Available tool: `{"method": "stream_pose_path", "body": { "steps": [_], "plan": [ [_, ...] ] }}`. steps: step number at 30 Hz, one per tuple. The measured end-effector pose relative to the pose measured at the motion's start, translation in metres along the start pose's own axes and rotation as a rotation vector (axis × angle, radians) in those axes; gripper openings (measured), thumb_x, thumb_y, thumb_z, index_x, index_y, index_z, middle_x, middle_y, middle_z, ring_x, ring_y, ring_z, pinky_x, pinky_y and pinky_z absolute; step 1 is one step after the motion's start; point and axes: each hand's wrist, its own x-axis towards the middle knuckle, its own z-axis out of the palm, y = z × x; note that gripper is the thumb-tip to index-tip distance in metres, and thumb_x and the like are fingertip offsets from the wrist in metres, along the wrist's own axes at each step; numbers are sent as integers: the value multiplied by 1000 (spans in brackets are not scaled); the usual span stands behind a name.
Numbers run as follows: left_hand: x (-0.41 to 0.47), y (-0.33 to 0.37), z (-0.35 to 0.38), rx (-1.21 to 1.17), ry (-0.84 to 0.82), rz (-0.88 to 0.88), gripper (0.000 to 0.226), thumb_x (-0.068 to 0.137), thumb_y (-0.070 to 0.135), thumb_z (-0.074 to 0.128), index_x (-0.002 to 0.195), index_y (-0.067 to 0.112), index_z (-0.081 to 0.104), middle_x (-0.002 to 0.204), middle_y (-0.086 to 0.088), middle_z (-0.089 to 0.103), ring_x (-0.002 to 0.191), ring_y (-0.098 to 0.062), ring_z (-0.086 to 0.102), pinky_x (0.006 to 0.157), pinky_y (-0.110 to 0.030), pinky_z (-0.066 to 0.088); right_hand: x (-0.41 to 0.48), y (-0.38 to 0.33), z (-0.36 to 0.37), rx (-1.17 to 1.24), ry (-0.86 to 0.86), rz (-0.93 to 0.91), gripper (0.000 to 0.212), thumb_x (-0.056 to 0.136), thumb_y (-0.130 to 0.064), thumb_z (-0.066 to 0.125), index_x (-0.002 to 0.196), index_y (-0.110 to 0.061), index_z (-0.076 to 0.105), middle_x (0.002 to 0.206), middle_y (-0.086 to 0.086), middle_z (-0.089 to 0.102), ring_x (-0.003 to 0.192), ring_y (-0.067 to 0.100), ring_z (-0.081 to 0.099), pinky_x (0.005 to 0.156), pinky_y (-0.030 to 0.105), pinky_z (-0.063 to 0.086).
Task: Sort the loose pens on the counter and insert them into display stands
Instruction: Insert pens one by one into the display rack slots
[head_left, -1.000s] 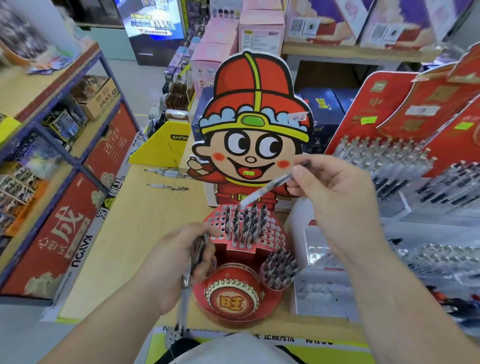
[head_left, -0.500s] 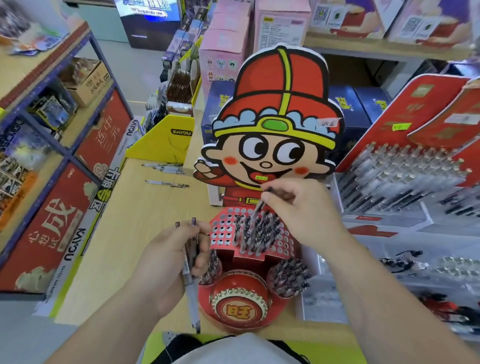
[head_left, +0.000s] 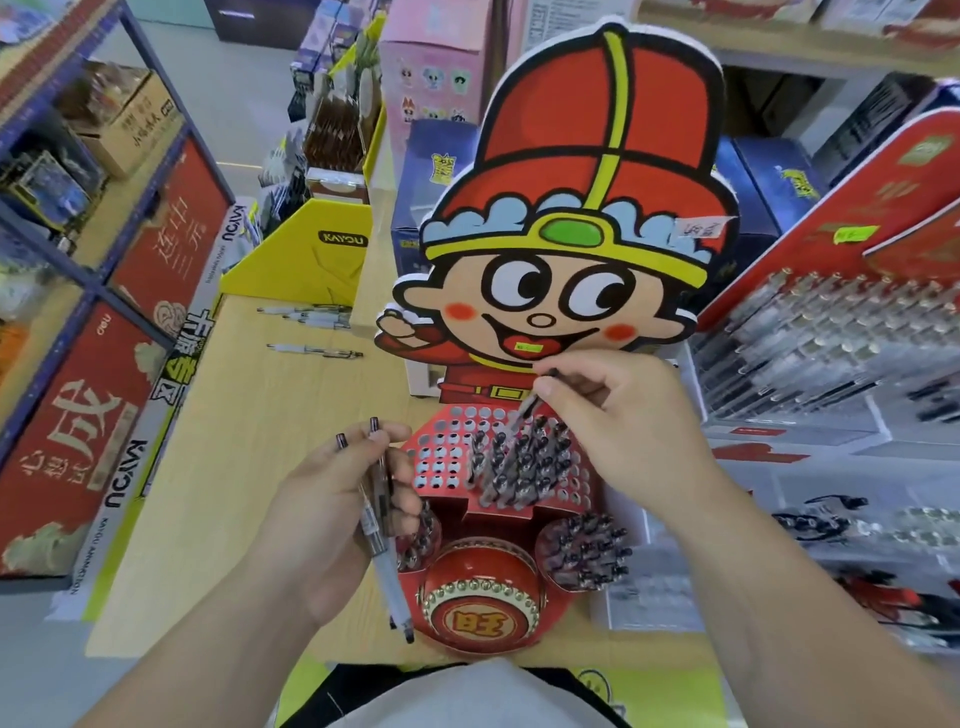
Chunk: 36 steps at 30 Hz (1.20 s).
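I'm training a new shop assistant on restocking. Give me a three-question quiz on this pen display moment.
1. True or false: the right hand pinches one pen over the red perforated stand.
2. Which hand holds spare pens? A) left hand B) right C) neither
3. Fill in: loose pens lie on the ____ counter.

Key: 1 true; 2 A; 3 wooden

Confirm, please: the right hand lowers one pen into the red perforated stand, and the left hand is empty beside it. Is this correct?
Not quite. In the head view the left hand is not empty: it holds spare pens, at least two. The rest is right: the right hand lowers one pen into the red perforated stand.
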Motion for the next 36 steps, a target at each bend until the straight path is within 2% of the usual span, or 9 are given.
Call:
{"method": "stream_pose_path", "body": {
  "steps": [7, 11, 13, 16, 20, 24, 28, 33, 36],
  "plan": [
    [4, -1, -1, -3, -14, -1, 20, 105, 17, 46, 111, 6, 62, 73, -11, 56, 52, -24, 51, 46, -32, 46, -3, 4, 5, -57, -86, 3, 18, 91, -27, 71, 107, -25, 78, 94, -18, 73, 90, -2, 65, 82, 17, 52],
    [6, -1, -1, -3, -24, -1, 19, 104, 17, 47, 112, 6, 61, 73, -11, 56, 52, -24, 51, 45, -32, 44, -2, 3, 9, -108, -203, 5, 16, 90, -29, 72, 105, -29, 79, 98, -20, 75, 95, -8, 62, 77, 3, 44],
    [6, -1, 0, -7, -31, 3, 18, 104, 17, 47, 111, 7, 61, 73, -11, 56, 52, -24, 50, 46, -32, 44, 0, 3, 9, -114, -238, 35, 17, 89, -30, 73, 105, -32, 79, 99, -22, 74, 95, -9, 61, 75, 0, 41],
    [6, 0, -1, -12, -39, 7, 18, 103, 16, 48, 110, 8, 61, 73, -11, 57, 52, -24, 50, 47, -32, 43, 6, 1, 7, -116, -288, 64, 15, 88, -33, 75, 102, -33, 79, 93, -23, 73, 89, -10, 62, 73, 7, 42],
    [4, 0, -1, -18, -54, 7, 18, 102, 16, 49, 110, 7, 62, 73, -11, 56, 52, -24, 50, 47, -32, 44, 13, -2, 4, -158, -363, 89, 13, 88, -33, 75, 100, -35, 79, 83, -26, 68, 83, -10, 62, 67, 8, 42],
    [1, 1, 1, -27, -73, 14, 18, 102, 17, 49, 109, 7, 63, 73, -11, 56, 52, -24, 49, 47, -32, 44, 13, -3, 3, -219, -400, 77, 15, 89, -32, 74, 102, -34, 79, 97, -22, 73, 82, -7, 60, 71, 10, 43],
    [-1, 2, 3, -28, -81, 25, 18, 101, 17, 50, 108, 7, 64, 73, -11, 56, 52, -24, 49, 47, -33, 45, 12, -3, 6, -215, -376, 82, 15, 88, -34, 74, 102, -36, 79, 92, -22, 72, 79, -10, 58, 67, 10, 40],
    [-5, 1, 7, -25, -104, 21, 19, 101, 17, 50, 107, 7, 65, 74, -12, 56, 53, -25, 49, 49, -34, 46, 13, -3, 7, -216, -379, 92, 12, 87, -34, 75, 99, -35, 79, 90, -21, 73, 80, -8, 61, 69, 14, 46],
    [-9, 2, 14, -23, -127, 18, 19, 101, 17, 49, 106, 8, 66, 74, -13, 56, 54, -24, 50, 49, -34, 46, 13, -4, 5, -215, -395, 93, 16, 88, -32, 74, 103, -33, 78, 97, -18, 74, 86, -5, 63, 78, 20, 52]
  ]
}}
